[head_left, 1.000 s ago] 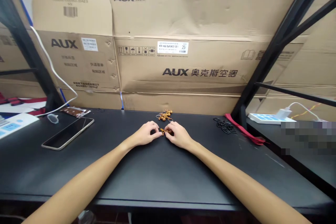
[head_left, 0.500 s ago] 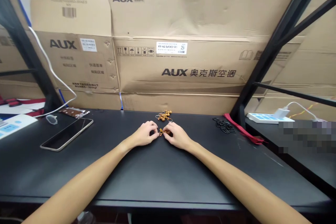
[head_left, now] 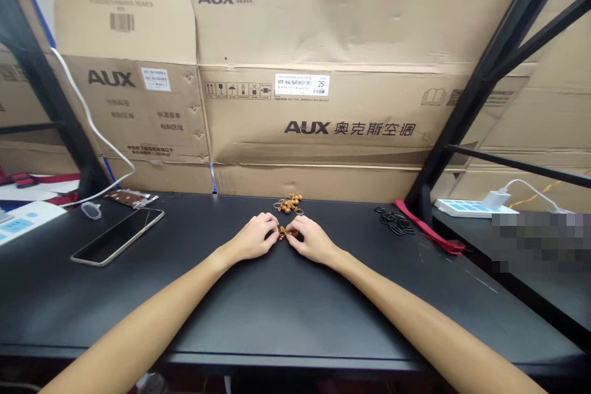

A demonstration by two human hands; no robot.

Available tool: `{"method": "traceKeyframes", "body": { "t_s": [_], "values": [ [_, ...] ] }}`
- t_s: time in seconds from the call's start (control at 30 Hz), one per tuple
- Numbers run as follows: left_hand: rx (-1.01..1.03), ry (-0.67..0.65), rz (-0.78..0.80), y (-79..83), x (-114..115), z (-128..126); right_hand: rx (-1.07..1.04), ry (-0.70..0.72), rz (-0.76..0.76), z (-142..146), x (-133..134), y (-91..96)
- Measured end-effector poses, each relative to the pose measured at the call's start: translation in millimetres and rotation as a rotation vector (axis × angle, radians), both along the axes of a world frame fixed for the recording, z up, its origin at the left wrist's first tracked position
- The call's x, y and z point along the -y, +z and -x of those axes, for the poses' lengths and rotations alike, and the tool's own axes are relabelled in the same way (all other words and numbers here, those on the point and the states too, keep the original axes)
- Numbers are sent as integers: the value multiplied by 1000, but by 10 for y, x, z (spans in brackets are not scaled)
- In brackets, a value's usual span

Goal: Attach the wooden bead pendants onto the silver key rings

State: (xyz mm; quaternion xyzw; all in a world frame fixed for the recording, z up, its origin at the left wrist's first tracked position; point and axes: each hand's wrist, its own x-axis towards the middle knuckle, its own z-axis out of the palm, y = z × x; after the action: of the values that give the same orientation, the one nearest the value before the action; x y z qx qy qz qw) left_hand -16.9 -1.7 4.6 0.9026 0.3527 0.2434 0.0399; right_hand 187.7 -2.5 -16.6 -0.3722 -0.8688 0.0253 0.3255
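My left hand (head_left: 257, 236) and my right hand (head_left: 313, 238) come together over the black table, fingertips almost meeting. Between them is a small brown beaded piece with a yellow tie or cord (head_left: 282, 233); its exact kind is too small to tell. The right thumb and fingers pinch its right side, covering part of it. On its left side, the left thumb and index finger are closed at the edge of the piece. Just beyond the hands lies a small heap of golden-brown bead keychains (head_left: 290, 202) with metal rings.
A phone (head_left: 119, 236) lies at the left, near a brown packet (head_left: 132, 197) and a white power strip (head_left: 28, 221). To the right are several black rings (head_left: 395, 220) and a red strap (head_left: 429, 231). Cardboard boxes (head_left: 351, 31) stand behind, between black rack posts.
The left hand's fingertips have shifted very slightly at the beaded piece, and a little more of its yellow part shows. The right hand stays in place.
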Motion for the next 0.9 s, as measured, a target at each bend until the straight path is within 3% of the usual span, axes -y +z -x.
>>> {"method": "traceKeyframes", "body": {
  "t_s": [0.27, 0.57, 0.9],
  "values": [
    [33, 56, -18, -24, -17, -3, 4, 25, -2, 5, 8, -1],
    [21, -28, -2, -44, -25, -10, 5, 19, -12, 4, -8, -4],
    [21, 20, -18, -56, -28, -17, 9, 37, -14, 3, -4, -15]
  ]
}}
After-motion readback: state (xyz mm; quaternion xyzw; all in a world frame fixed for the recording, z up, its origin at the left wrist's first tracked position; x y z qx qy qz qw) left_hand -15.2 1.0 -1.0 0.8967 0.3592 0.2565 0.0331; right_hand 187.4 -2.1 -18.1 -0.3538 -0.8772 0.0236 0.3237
